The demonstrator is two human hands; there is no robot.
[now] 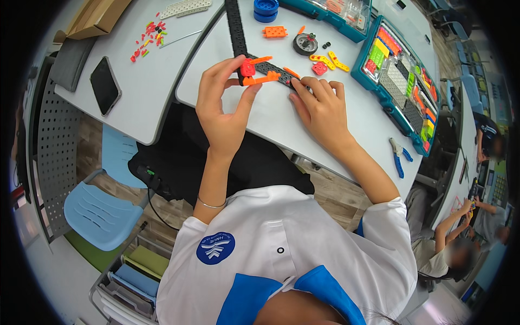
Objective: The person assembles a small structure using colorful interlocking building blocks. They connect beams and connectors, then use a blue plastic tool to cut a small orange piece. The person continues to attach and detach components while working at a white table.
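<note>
Here the left hand [223, 105] pinches red and orange pieces [254, 73] on a black strip [271, 69]; the right hand [320, 111] presses it flat, fingers together, near the table's [303, 135] front edge.

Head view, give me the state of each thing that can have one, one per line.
Left hand: pinching the orange pieces on the black strip.
Right hand: fingertips pressing the strip's end to the table.
Parts case: open, compartments filled.
Phone: screen dark, lying flat.
Pliers: lying untouched near the table edge.
</note>
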